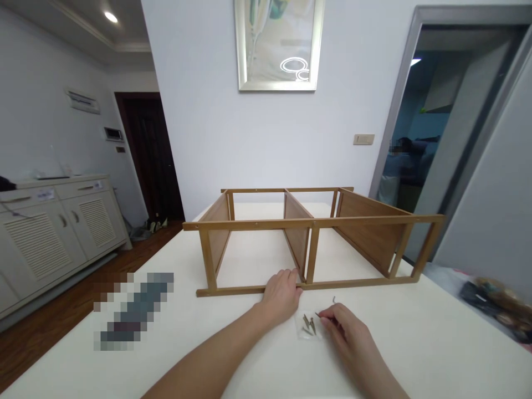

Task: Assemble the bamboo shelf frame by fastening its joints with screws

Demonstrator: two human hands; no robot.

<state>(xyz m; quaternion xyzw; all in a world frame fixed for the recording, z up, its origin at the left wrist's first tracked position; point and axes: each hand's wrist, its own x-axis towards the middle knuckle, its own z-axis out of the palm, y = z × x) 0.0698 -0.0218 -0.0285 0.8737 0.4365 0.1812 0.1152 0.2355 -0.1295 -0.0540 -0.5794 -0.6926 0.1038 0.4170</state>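
Observation:
A wooden shelf rack lies on its side on the white table. My left hand grips its near lower rail beside the middle post, fingers curled over the wood. To the right, my right hand is closed in a pinch on a thin dark metal piece, of which only a tip shows. Under that tip lies a clear plastic bag with several brass-coloured screws on it or in it. A small bent metal end shows just above my right fingers; what it belongs to is hidden.
A blurred-out dark object lies on the table at left. Behind the rack stands a wall with a framed picture. A white cabinet is at far left. Through the doorway at right, a person is partly visible.

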